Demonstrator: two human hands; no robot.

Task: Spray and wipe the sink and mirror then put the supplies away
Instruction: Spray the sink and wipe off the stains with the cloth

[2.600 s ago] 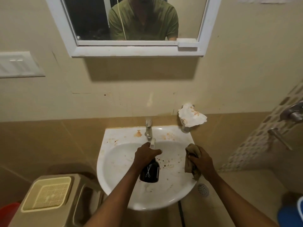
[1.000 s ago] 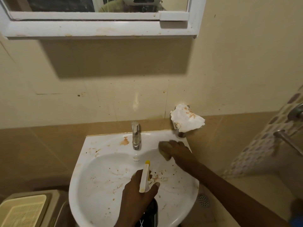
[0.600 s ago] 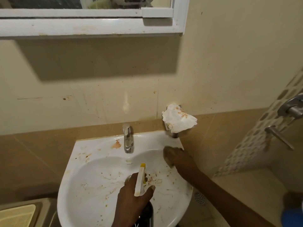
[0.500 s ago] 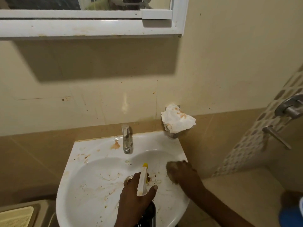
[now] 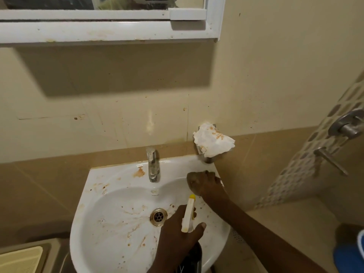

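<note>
Wiping is under way on the sink point(image 5: 102, 186), at its back right corner. The right hand point(image 5: 208, 184) has its grip curled round a brown cloth point(image 5: 192, 181) and presses it on the rim just right of the tap point(image 5: 152, 166). Half a second ago that hand was lower, at the right wall of the bowl; a moment before that it was up by the rim, so it is scrubbing back and forth along this corner, and the stains there look thinner than on the left.

The left hand point(image 5: 177, 231) has its grip closed round the neck of the spray bottle point(image 5: 188, 215), the white nozzle with its yellow tip pointing up toward the tap and the dark body hanging below the sink's front edge. It has barely shifted over the last second, which suggests spraying is paused while the cloth works.

Brown smears and specks cover the bowl around the drain point(image 5: 158, 216), and an orange blot sits on the rim left of the tap. A stained, crumpled tissue point(image 5: 213, 141) rests in the holder on the wall above the corner being wiped. Only the bottom frame of the mirror point(image 5: 110, 32) shows at the top.

Judging by the dirt left, the sink is only partly done, and the mirror and putting away are yet to come.
</note>
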